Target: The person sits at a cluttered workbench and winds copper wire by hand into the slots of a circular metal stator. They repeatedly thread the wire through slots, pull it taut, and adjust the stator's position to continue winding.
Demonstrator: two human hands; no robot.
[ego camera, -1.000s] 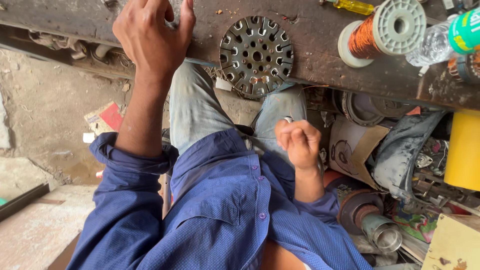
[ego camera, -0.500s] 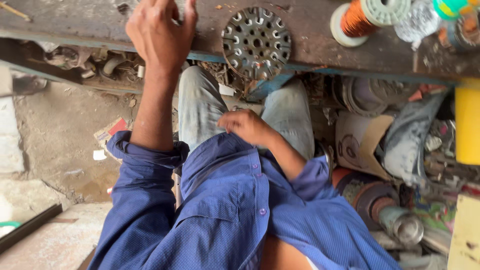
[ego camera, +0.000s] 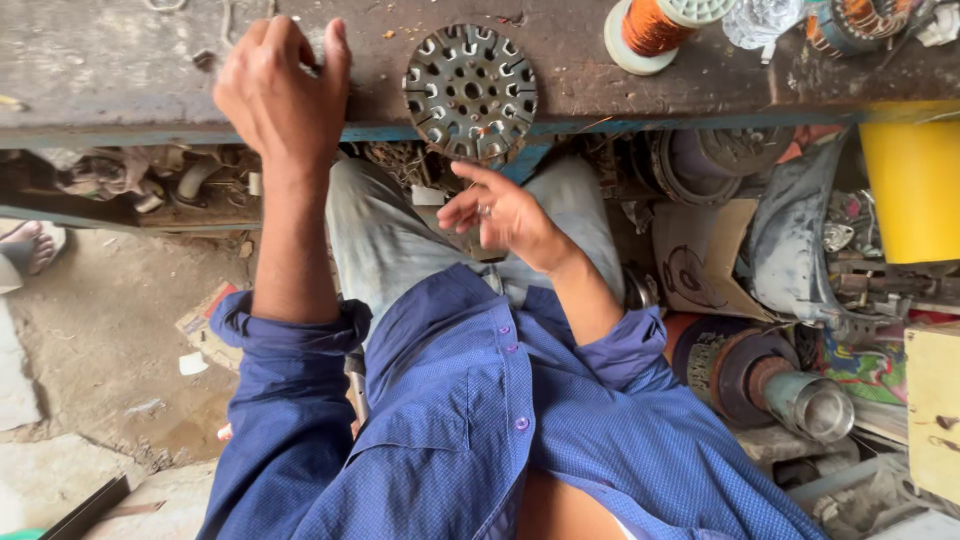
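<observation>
A round slotted metal disc (ego camera: pixel 470 92) lies at the near edge of a worn workbench (ego camera: pixel 620 80). My right hand (ego camera: pixel 505 212) hovers over my lap just below the disc, fingers spread, holding nothing I can see. My left hand (ego camera: pixel 283 92) rests on the bench edge to the left of the disc, fingers curled over something small that I cannot make out. I wear a blue shirt with rolled sleeves and grey trousers.
A spool of copper wire (ego camera: pixel 655 28) stands on the bench at the right, near a crumpled plastic bottle (ego camera: pixel 765 20). A yellow container (ego camera: pixel 915 190), motor parts (ego camera: pixel 775 385) and cardboard crowd the floor on the right. Another person's foot (ego camera: pixel 28 245) shows at far left.
My right hand rose from my lap toward the bench edge and opened its fingers. My left hand stayed on the bench. The view shifted slightly.
</observation>
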